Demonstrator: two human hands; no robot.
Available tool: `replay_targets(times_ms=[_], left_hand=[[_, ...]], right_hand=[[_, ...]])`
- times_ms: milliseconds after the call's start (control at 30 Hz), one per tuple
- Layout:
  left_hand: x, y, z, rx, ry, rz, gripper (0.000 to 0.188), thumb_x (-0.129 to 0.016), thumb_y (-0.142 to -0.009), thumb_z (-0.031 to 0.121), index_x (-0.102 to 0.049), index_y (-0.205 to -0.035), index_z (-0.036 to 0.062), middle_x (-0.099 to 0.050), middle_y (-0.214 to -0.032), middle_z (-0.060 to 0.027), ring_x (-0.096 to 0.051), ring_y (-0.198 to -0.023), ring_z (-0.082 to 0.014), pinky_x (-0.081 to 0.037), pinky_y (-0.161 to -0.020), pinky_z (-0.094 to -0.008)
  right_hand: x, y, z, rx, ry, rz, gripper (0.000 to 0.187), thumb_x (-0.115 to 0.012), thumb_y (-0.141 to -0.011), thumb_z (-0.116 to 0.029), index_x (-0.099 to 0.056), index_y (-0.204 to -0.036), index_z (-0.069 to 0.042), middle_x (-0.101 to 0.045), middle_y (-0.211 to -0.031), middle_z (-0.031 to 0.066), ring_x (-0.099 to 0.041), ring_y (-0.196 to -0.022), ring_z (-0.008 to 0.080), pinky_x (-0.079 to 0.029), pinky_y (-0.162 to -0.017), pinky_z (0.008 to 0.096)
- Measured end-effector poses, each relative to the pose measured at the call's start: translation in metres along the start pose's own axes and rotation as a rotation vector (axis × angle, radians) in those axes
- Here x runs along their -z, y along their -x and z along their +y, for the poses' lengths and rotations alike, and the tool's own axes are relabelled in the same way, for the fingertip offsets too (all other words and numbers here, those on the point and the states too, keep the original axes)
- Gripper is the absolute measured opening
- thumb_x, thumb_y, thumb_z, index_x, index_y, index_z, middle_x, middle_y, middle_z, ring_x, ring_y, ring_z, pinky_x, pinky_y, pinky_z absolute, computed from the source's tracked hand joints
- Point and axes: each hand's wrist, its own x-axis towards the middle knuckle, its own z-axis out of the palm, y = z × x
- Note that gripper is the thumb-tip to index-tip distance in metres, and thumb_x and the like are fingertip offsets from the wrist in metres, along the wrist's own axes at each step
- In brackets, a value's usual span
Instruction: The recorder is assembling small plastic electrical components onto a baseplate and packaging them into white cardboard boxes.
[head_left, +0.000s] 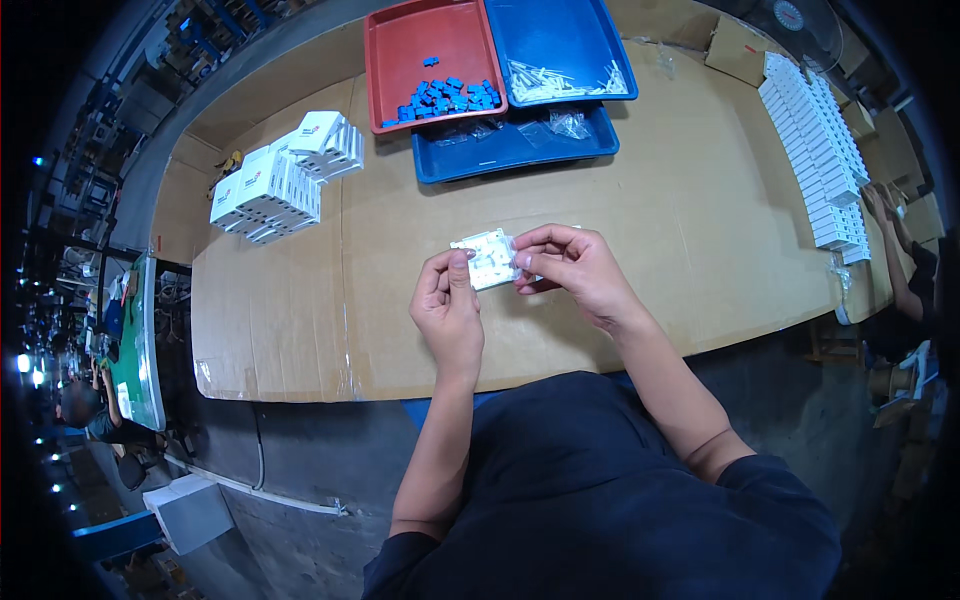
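A flat white plastic housing (491, 262), with raised shapes moulded on its upper face, is held above the near middle of the cardboard-covered table. My left hand (450, 312) is closed on its left side, thumb on top. My right hand (582, 272) is at the opposite edge, its thumb and forefinger pinched together against the housing's right side. Whether a small part sits between those right fingertips is too small to tell. Part of another pale piece shows behind the right fingers.
Beyond my hands are a red tray (380, 85) of small blue parts, a blue tray (560, 30) of white sticks and a lower blue tray (480, 170) with clear bags. Stacked white boxes (270, 185) stand left; long white stacks (815, 150) line the right, beside another person's arm (895, 245).
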Motion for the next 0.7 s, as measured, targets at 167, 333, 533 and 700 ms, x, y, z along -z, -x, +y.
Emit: replay_targets(times_ms=[167,333,533,700], left_hand=[[0.01,-0.008,0.001,0.059,-0.042,-0.066,0.024,-0.064,-0.108,0.023,-0.068,-0.107,-0.0006,-0.06,-0.078,0.0038,-0.043,-0.063,-0.0009,-0.032,-0.053,-0.0212],[0.017,-0.004,0.009,-0.471,-0.541,-0.011,0.016,-0.075,-0.098,0.011,-0.07,-0.107,0.0003,-0.068,-0.102,-0.0057,-0.06,-0.086,-0.0121,-0.049,-0.078,-0.028],[0.003,0.002,0.004,-0.504,-0.554,-0.262,0.021,-0.082,-0.086,0.002,-0.074,-0.105,0.0019,-0.072,-0.101,-0.0093,-0.067,-0.091,-0.0205,-0.053,-0.083,-0.0313],[0.006,0.0,0.006,-0.471,-0.535,-0.27,0.021,-0.082,-0.086,0.007,-0.074,-0.106,0.0035,-0.073,-0.098,-0.0066,-0.067,-0.089,-0.0201,-0.051,-0.084,-0.0334]], right_hand=[[0.002,-0.004,0.004,-0.032,0.021,0.021,0.01,-0.071,-0.097,-0.007,-0.07,-0.105,-0.001,-0.073,-0.093,0.006,-0.071,-0.079,0.0119,-0.062,-0.075,0.0295],[0.003,-0.005,0.004,-0.021,-0.006,0.076,0.007,-0.071,-0.097,-0.008,-0.07,-0.102,-0.002,-0.072,-0.092,0.0054,-0.07,-0.077,0.0121,-0.062,-0.074,0.03],[-0.004,0.0,0.005,-0.074,-0.086,0.029,0.009,-0.072,-0.098,-0.011,-0.07,-0.102,-0.003,-0.073,-0.095,0.005,-0.071,-0.083,0.0113,-0.062,-0.072,0.0274],[-0.003,0.001,0.007,-0.119,-0.115,0.024,0.01,-0.073,-0.097,-0.012,-0.072,-0.103,-0.003,-0.073,-0.098,0.006,-0.072,-0.087,0.0131,-0.063,-0.073,0.0288]])
